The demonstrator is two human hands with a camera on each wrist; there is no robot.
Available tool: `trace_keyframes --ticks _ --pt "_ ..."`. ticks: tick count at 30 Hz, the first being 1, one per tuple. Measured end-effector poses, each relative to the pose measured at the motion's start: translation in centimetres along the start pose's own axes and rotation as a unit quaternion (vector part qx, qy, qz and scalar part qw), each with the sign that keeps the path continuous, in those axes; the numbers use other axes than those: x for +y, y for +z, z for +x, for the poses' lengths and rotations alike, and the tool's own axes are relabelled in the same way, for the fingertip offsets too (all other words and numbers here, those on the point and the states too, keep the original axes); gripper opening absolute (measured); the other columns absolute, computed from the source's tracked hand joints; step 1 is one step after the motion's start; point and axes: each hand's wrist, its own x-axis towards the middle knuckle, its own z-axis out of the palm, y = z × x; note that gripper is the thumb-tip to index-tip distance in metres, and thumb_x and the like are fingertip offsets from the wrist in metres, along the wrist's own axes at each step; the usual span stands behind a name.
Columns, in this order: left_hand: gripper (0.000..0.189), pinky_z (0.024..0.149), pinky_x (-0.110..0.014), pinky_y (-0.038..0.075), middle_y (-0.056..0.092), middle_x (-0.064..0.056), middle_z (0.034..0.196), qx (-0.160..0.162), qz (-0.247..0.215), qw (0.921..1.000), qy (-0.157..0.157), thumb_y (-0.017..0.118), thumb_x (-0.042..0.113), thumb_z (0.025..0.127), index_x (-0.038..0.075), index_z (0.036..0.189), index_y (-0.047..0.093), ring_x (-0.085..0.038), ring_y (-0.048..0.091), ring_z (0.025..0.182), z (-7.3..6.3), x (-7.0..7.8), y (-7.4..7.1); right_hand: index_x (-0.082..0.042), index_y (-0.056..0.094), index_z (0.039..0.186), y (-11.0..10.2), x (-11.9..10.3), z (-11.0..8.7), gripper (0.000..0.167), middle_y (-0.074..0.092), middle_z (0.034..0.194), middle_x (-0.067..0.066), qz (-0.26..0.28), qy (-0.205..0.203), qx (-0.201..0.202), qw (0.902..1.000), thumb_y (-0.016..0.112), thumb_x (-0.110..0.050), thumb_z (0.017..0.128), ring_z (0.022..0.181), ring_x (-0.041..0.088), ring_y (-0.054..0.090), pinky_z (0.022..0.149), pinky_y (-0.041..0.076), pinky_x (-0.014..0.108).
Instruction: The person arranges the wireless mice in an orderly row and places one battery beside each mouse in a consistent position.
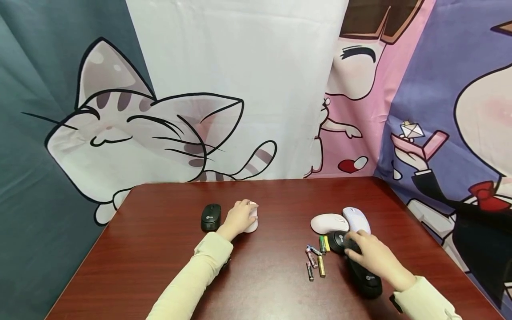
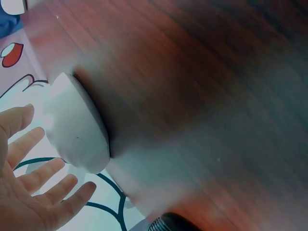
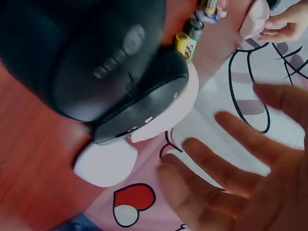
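My left hand (image 1: 239, 217) is at a pale mouse (image 1: 253, 223) on the left half of the table, its fingers over the mouse's near side. In the left wrist view, those fingers (image 2: 45, 175) are spread and loosely straight beside the mouse (image 2: 77, 127). Over on the right, my right hand (image 1: 372, 254) hovers beside two black mice, one lying crosswise (image 1: 337, 242) and one nearer (image 1: 367, 281). Its fingers (image 3: 226, 163) are extended and apart, with nothing between them. A pinkish-white mouse (image 1: 329, 223) and a white mouse (image 1: 357, 220) lie just beyond.
Several loose batteries (image 1: 322, 266) lie left of the black mice, with a green one (image 1: 322, 244) and a yellow one (image 1: 327, 243) closest. Another black mouse (image 1: 210, 217) sits left of my left hand. A printed cloth (image 1: 240, 53) hangs behind the brown table (image 1: 272, 284).
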Motion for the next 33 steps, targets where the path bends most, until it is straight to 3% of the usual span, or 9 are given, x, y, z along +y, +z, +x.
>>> trace_keyframes --ticks 5,9,15,21,27,33 --pt "0.037 0.077 -0.049 0.052 0.057 -0.017 0.124 -0.005 0.019 0.9998 -0.005 0.070 0.021 0.082 0.010 0.117 0.066 -0.035 0.052 0.113 0.1 0.0 0.4 -0.009 0.062 0.109 0.8 0.9 -1.6 0.049 0.055 0.096 0.006 0.013 -0.019 -0.088 0.9958 0.082 -0.025 0.067 0.078 0.025 0.052 0.061 0.046 0.039" --pt "0.036 0.077 -0.050 0.052 0.057 -0.017 0.124 -0.007 0.018 0.9996 -0.020 0.071 0.020 0.081 0.009 0.115 0.067 -0.036 0.052 0.113 0.2 0.0 0.3 -0.008 0.059 0.112 1.3 2.0 -2.4 0.060 0.050 0.097 0.008 0.044 -0.031 -0.121 0.9912 0.086 -0.022 0.060 0.078 0.024 0.048 0.061 0.042 0.034" --pt "0.038 0.073 -0.048 0.052 0.060 -0.014 0.110 -0.010 -0.021 0.9988 -0.044 0.078 0.019 0.074 0.009 0.110 0.070 -0.034 0.055 0.103 0.3 0.4 0.4 -0.007 0.048 0.121 1.6 3.6 -3.2 0.074 0.046 0.105 0.015 0.086 -0.048 -0.171 0.9803 0.086 -0.021 0.059 0.080 0.027 0.048 0.062 0.039 0.033" --pt "0.038 0.074 -0.045 0.052 0.061 -0.011 0.102 -0.010 -0.027 0.9971 -0.071 0.083 0.019 0.069 0.010 0.105 0.072 -0.032 0.057 0.098 0.8 0.7 0.5 -0.011 0.043 0.123 2.0 4.0 -3.3 0.083 0.042 0.107 0.019 0.103 -0.060 -0.173 0.9777 0.087 -0.017 0.053 0.081 0.027 0.048 0.062 0.039 0.029" --pt "0.037 0.075 -0.044 0.052 0.060 -0.012 0.103 -0.018 -0.020 0.9972 -0.069 0.081 0.021 0.071 0.011 0.105 0.072 -0.031 0.057 0.098 1.0 0.8 0.4 -0.008 0.039 0.128 2.0 4.3 -2.8 0.088 0.039 0.108 0.025 0.116 -0.034 -0.196 0.9733 0.087 -0.014 0.055 0.083 0.027 0.050 0.064 0.042 0.031" --pt "0.037 0.075 -0.045 0.052 0.060 -0.012 0.103 -0.021 -0.014 0.9968 -0.075 0.081 0.021 0.072 0.010 0.106 0.072 -0.031 0.056 0.098 1.0 0.6 0.3 -0.004 0.041 0.127 2.1 4.3 -2.3 0.087 0.037 0.105 0.022 0.123 -0.045 -0.196 0.9719 0.087 -0.015 0.054 0.080 0.023 0.051 0.062 0.042 0.026"
